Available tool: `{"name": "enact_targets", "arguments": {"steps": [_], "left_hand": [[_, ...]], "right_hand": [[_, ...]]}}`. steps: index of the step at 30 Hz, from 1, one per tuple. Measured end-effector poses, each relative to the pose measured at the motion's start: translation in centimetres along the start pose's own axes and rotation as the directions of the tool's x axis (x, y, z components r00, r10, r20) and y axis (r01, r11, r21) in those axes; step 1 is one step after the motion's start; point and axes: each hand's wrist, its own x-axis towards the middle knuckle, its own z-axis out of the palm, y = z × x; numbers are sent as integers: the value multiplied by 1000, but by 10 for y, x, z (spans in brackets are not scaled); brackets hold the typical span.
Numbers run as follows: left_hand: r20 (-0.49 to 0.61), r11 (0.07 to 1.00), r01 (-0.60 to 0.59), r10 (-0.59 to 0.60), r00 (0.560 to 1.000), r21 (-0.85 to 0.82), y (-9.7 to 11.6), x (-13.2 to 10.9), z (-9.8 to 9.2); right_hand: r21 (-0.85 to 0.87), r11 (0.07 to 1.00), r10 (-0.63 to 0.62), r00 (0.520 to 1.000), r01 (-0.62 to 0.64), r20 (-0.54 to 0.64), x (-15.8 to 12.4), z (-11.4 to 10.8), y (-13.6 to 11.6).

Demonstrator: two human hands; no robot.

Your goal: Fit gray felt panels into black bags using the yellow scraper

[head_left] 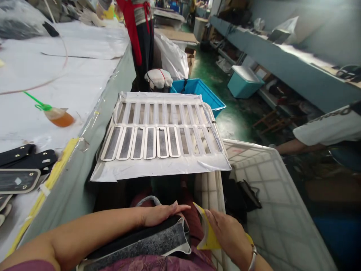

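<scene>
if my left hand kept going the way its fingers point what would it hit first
Probably the yellow piece held in the right hand: the left hand points right, straight at its upper tip. Depth is unclear.

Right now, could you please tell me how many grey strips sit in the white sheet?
6 grey strips side by side, near row of the white sheet, left end; others may hide in glare.

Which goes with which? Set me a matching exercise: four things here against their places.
Things:
1 yellow piece
2 grey strip
3 bottle of orange liquid
4 blue bin

Places:
A on the white table
B on the green floor
C in the right hand
D under the left hand

Pairs: 1-C, 2-D, 3-A, 4-B
</scene>
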Motion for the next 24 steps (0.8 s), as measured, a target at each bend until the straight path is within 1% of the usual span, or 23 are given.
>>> {"name": "enact_targets", "arguments": {"steps": [2,5,7,9,11,13,16,21,24], "left_hand": [[14,999,-9,10,1000,-51,3,1,1],[22,995,-52,54,998,-86,4,2,2],[64,990,-63,72,995,-130,-1,2,2],[101,969,-16,42,994,-247,-9,2,2],[100,917,53,-15,995,-396,-17,2,2],[88,863,102,-66,994,-495,-23,3,2],[80,826,109,-78,994,-553,-27,3,1],[86,795,72,-25,996,-602,-33,4,-4],[31,791,43,-31,999,-611,-34,3,-5]], "right_hand": [[-54,993,-106,994,104,-28,16,-8,-11],[-123,959,-257,966,257,18,38,-13,-32],[-157,928,-334,941,339,53,50,-12,-43],[-176,892,-408,910,416,77,57,-11,-50],[-184,859,-469,879,477,90,62,-11,-53],[-196,823,-525,845,534,99,66,-12,-53],[-217,776,-583,804,593,111,72,-16,-53],[-194,756,-618,779,626,107,80,-17,-53],[-191,721,-661,744,666,100,83,-16,-53]]}}
